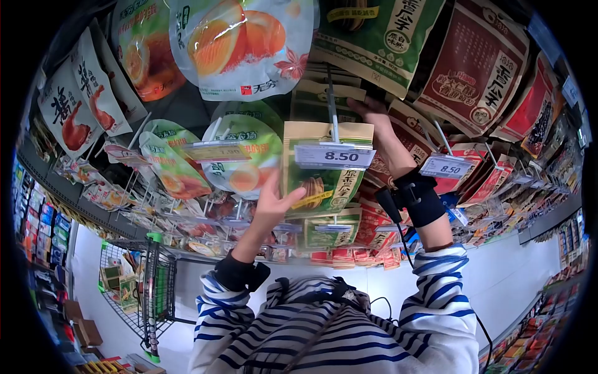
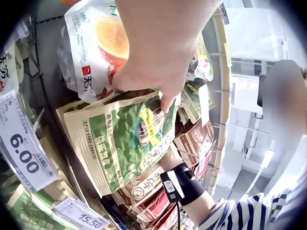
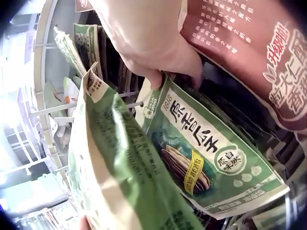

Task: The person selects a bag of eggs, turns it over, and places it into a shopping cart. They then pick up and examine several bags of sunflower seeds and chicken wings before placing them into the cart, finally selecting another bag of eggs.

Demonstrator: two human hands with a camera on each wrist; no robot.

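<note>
A green and tan bag of sunflower seeds (image 1: 317, 193) hangs upright at the front of a rack, behind an 8.50 price tag (image 1: 336, 156). My left hand (image 1: 272, 204) pinches this bag by its side edge, thumb across the front and the other fingers hidden behind. Farther back, my right hand (image 1: 378, 124) reaches in beside the metal hook (image 1: 332, 106). Seen from the right wrist, the right hand (image 3: 158, 48) pinches the top edge of another green sunflower seed bag (image 3: 206, 158), its thumb on the near face. The front bag's side stands close before it.
Large hanging packs overhang the hands, among them a white pouch (image 1: 243, 50) and a red-brown bag (image 1: 473, 68). Egg pouches (image 1: 243, 156) hang to the left. More price tags (image 1: 445, 166) jut out on the right. A shopping cart (image 1: 146, 287) with goods stands behind on the left.
</note>
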